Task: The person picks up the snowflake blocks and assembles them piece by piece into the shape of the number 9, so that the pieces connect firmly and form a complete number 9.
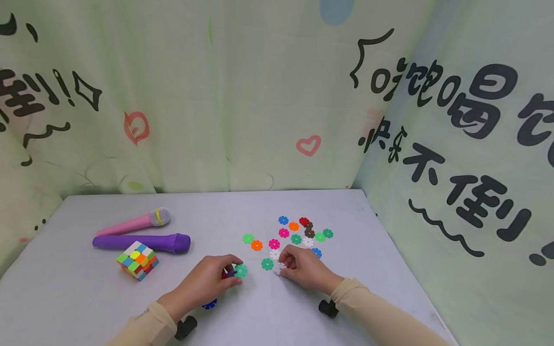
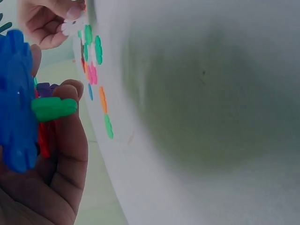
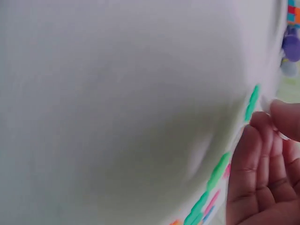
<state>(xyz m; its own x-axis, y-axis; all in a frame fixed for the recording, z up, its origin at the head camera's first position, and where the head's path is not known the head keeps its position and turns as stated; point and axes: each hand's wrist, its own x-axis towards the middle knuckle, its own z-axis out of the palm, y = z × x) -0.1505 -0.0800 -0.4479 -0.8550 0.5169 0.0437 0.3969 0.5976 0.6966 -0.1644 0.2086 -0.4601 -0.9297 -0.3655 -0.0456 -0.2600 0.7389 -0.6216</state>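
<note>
My left hand [image 1: 209, 276] grips a cluster of joined plastic snowflake discs. In the left wrist view, a blue disc [image 2: 18, 101] stands nearest the camera, a green disc [image 2: 54, 108] edge-on against it, with red and purple discs partly hidden behind. My right hand [image 1: 309, 269] pinches a white snowflake disc [image 2: 71, 27] between thumb and fingers, low over the table. Just left of it lies a green disc [image 1: 267, 264], and a white disc [image 1: 274, 254] is close to its fingertips. The two hands are apart.
Loose discs in several colours, among them an orange disc [image 1: 257, 245] and a brown disc [image 1: 309, 233], lie beyond my hands on the white table [image 1: 86, 307]. At left are a pink microphone [image 1: 130, 224], a purple microphone [image 1: 147, 242] and a puzzle cube [image 1: 137, 260].
</note>
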